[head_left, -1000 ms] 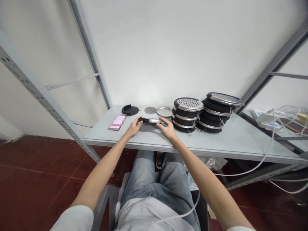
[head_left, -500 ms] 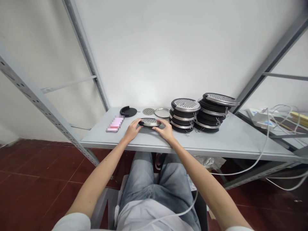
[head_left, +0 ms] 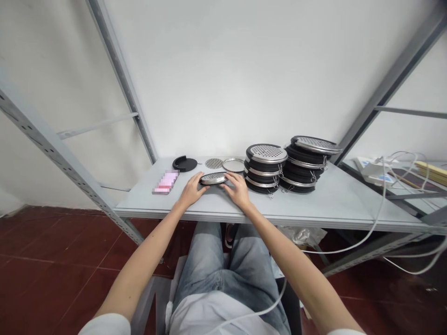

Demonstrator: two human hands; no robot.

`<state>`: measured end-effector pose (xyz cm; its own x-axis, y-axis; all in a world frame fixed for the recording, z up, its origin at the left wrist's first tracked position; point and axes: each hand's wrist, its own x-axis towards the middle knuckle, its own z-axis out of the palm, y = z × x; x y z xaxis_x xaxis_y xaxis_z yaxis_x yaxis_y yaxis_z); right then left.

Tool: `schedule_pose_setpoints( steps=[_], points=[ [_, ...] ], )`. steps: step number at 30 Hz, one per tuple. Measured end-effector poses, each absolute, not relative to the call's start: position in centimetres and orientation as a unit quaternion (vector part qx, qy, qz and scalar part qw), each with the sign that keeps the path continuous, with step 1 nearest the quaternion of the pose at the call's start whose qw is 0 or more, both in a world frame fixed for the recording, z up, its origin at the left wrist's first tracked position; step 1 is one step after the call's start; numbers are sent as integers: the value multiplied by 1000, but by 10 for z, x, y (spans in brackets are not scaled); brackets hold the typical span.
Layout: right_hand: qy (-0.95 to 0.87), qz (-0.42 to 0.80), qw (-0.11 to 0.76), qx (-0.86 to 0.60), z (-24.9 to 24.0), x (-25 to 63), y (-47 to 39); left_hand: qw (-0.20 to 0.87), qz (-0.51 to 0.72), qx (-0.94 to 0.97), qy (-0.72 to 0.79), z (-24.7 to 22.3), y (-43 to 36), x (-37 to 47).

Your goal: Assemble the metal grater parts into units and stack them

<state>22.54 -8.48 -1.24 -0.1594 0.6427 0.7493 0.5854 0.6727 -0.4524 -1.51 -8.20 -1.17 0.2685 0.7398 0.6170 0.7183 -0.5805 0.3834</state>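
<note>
Between my hands is a round black disc with a perforated silver plate, held just above the table near its front. My left hand grips its left edge, thumb below and fingers on the rim. On the right edge, my right hand holds it the same way. Behind it lie a round perforated metal plate, a silver ring and a black round base with a raised rim. Two stacks of similar discs, a nearer stack and a farther one, stand to the right with wire clips hanging.
A phone with a blurred screen lies on the grey table at the left. Metal shelf posts rise at both sides. White cables and boxes are at the right.
The disc now tilts slightly, its left side lower, and my right fingers have shifted over its right edge. The whole view has moved a little.
</note>
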Motion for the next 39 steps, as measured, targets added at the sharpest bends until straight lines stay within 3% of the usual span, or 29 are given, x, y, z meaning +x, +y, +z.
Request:
schedule_pose_setpoints(
  steps=[6, 20, 28, 32, 39],
  points=[
    [-774, -23, 495, -395, -15, 224, -84, -56, 381, 829, 405, -9, -88, -13],
    [-828, 9, 433, -358, -16, 222, -84, 77, 303, 808, 500, -11, -86, -13],
    [-815, 53, 419, -397, -15, 220, -82, 132, 344, 789, 492, -12, -78, -15],
    [-766, 157, 406, -473, -18, 221, -74, 147, 346, 772, 512, -9, -78, -14],
    [-773, 204, 412, -438, -16, 224, -74, 174, 367, 774, 485, -2, -82, -13]
  ],
)
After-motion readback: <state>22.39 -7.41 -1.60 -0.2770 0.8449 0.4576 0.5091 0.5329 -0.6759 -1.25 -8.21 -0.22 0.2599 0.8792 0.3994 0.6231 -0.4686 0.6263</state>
